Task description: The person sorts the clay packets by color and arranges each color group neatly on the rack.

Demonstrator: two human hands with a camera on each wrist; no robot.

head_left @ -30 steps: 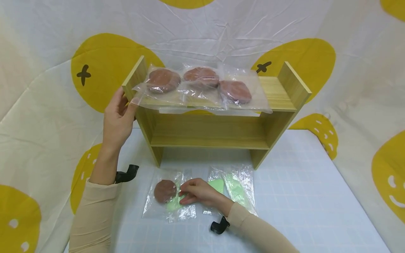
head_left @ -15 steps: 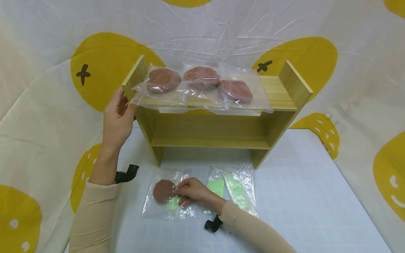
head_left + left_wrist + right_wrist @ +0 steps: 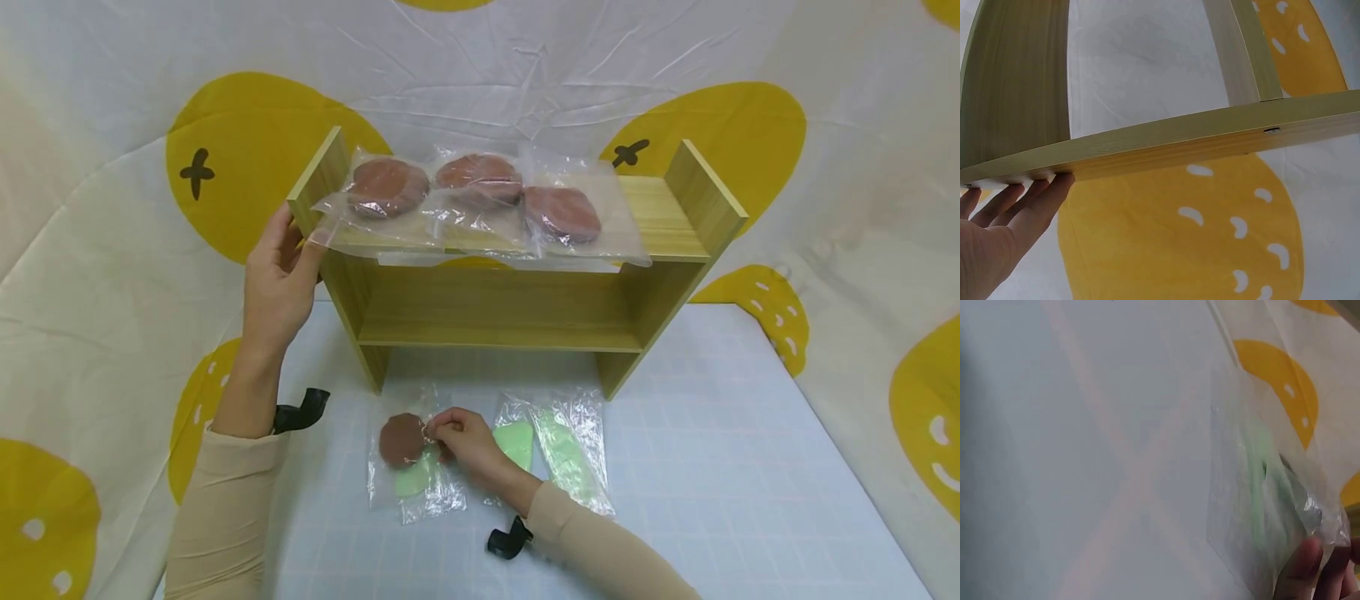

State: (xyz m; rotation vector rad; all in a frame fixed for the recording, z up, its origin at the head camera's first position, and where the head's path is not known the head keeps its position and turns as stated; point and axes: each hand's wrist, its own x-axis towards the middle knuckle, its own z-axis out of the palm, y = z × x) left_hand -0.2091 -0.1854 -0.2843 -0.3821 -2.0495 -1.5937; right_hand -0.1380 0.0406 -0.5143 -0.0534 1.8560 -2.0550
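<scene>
Clear bag (image 3: pixel 384 482) with a rounded brown disc (image 3: pixel 401 440) is before the shelf (image 3: pixel 495 312) in the head view, edge pinched by the right hand (image 3: pixel 471 443). Left wrist: straight-fingered left hand (image 3: pixel 996 244), cropped, touches the shelf. Right wrist: crinkled plastic (image 3: pixel 1317 509), disc indistinct

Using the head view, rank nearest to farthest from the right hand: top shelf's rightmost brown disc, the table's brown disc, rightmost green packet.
1. Table's brown disc: just left of the right hand.
2. Rightmost green packet: right of the hand.
3. Rightmost brown disc: on the top shelf.
</scene>
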